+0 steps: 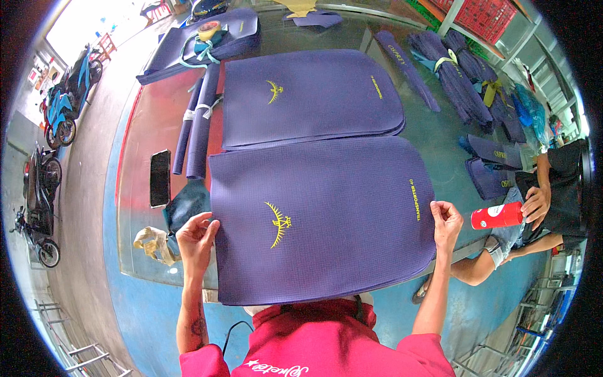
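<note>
A stack of purple fabric panels [339, 232] with rounded right corners and yellow print lies right in front of me, overhanging the table's near edge. At its left edge, the thumb and fingers of my left hand [198, 244] pinch the fabric. My right hand [446, 227] grips the opposite edge, thumb against fingers, just below a line of yellow lettering. How many layers each hand has hold of cannot be made out. Directly beyond lies a second stack of matching panels [314, 94].
Left of the stacks are rolled purple strips [200, 135] and a black phone [160, 178]. Tied bundles [455, 81] lie at the far right. Another person's hand [536, 204] is beside a red can [498, 216]. A tape roll [208, 30] sits on more panels at the back left.
</note>
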Tool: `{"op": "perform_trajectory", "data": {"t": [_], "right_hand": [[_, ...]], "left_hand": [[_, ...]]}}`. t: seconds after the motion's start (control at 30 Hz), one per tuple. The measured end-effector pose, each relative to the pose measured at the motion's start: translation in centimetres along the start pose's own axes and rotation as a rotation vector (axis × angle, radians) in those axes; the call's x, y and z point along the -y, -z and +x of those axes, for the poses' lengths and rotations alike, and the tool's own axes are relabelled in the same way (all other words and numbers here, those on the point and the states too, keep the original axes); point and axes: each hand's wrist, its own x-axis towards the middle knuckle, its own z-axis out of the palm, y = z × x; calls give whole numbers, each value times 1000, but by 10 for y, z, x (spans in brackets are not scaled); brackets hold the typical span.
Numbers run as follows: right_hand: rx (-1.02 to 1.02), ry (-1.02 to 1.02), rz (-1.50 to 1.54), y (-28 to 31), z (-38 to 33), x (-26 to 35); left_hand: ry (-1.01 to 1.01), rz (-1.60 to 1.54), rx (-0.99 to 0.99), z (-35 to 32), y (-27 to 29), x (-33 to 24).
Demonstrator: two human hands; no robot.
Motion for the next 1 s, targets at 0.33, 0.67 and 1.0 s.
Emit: {"op": "perform_trajectory", "data": {"t": [0.33, 0.67, 1.0], "right_hand": [[116, 26, 261, 6, -3, -13], [209, -121, 860, 6, -6, -67], [120, 24, 626, -3, -11, -70]], "left_hand": [[-150, 54, -18, -2, -11, -8], [-656, 531, 25, 113, -51, -92], [-514, 746, -17, 263, -84, -14]]}}
